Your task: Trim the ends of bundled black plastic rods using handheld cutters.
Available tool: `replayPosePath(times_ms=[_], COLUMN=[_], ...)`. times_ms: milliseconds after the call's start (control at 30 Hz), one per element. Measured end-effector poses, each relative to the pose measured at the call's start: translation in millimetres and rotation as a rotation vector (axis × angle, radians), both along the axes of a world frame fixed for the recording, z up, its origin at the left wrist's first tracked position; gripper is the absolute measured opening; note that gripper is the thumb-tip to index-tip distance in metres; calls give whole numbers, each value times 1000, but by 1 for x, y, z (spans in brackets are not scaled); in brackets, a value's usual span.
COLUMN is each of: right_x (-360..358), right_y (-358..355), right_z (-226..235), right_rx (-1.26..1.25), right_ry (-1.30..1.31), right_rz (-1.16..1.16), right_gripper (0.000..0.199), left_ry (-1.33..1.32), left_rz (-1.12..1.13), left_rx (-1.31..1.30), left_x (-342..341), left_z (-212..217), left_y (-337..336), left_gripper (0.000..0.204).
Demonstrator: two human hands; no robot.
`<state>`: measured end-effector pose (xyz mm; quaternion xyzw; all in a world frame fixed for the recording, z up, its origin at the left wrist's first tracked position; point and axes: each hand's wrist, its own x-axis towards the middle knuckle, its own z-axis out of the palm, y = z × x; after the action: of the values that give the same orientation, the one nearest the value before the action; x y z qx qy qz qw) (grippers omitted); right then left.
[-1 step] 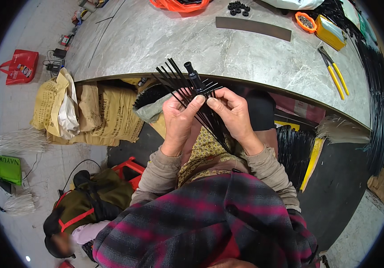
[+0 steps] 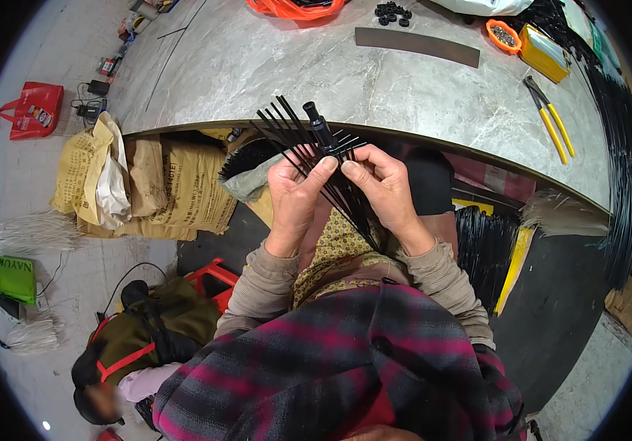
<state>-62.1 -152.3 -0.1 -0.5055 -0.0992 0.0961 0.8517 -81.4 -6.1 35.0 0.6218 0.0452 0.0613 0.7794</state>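
Above my lap, just off the table's front edge, both hands are closed together around one cluster of thin black rods [image 2: 356,217]. A short black tubular fitting [image 2: 319,128] with a flared end stands up out of the cluster, tilted toward the far left. My left hand [image 2: 295,185] pinches the rods at the fitting's base, thumb on top; several rod ends fan out past its fingers. My right hand [image 2: 385,187] pinches the same spot from the other side, its thumb beside the left one. The fingertips under the rods are hidden.
On the grey marbled table [image 2: 272,81] lie yellow-handled pliers [image 2: 549,121], a dark flat strip [image 2: 417,47], small black caps [image 2: 392,13] and an orange dish [image 2: 503,37] of small metal pieces. Black strands [image 2: 617,169] hang off its right end. A person [image 2: 147,331] is at lower left.
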Motion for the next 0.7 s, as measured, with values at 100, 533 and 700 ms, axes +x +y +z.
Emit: replayPosePath(times_ms=[100, 533, 700], right_x=[-1, 5, 4], right_y=[1, -1, 4], right_z=[-2, -4, -4], right_rx=[-9, -53, -64], right_ry=[-36, 9, 1], right_rz=[1, 33, 28], right_gripper=[8, 12, 13], left_ry=[-16, 21, 22], left_rz=[-9, -115, -131], left_rx=[27, -2, -39], left_x=[-1, 4, 6], left_z=[1, -1, 1], left_y=[0, 12, 11], left_gripper=[14, 15, 16])
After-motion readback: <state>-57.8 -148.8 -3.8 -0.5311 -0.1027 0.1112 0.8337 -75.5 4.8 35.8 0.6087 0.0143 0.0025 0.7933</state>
